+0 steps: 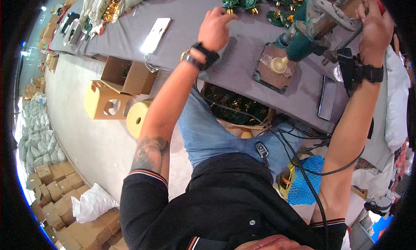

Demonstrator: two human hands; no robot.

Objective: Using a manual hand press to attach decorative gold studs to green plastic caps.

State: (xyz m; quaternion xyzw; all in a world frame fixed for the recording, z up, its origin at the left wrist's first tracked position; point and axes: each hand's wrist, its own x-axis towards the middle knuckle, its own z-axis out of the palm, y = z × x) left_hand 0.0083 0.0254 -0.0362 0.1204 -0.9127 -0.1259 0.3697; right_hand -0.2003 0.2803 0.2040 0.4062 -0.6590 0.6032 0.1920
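My right hand (375, 33) is closed around the upper end of the lever of a green hand press (303, 46), where a bit of red knob shows. Under the press head, a small pale-yellow round die (278, 65) sits on the brown base plate (264, 74). My left hand (214, 30) hovers over the grey-covered table, left of the press. Its thumb and a finger are apart, and I see nothing in it. Close beyond it lie green round pieces with gold bells (247, 1). The right palm is hidden.
A white phone-like slab (156, 35) lies left on the table (182, 37); a dark phone (326, 97) lies near the front edge. Black cables (299, 163) hang by my lap. An open carton (130, 76), yellow stool (104, 100) and yellow roll (138, 118) stand on the left.
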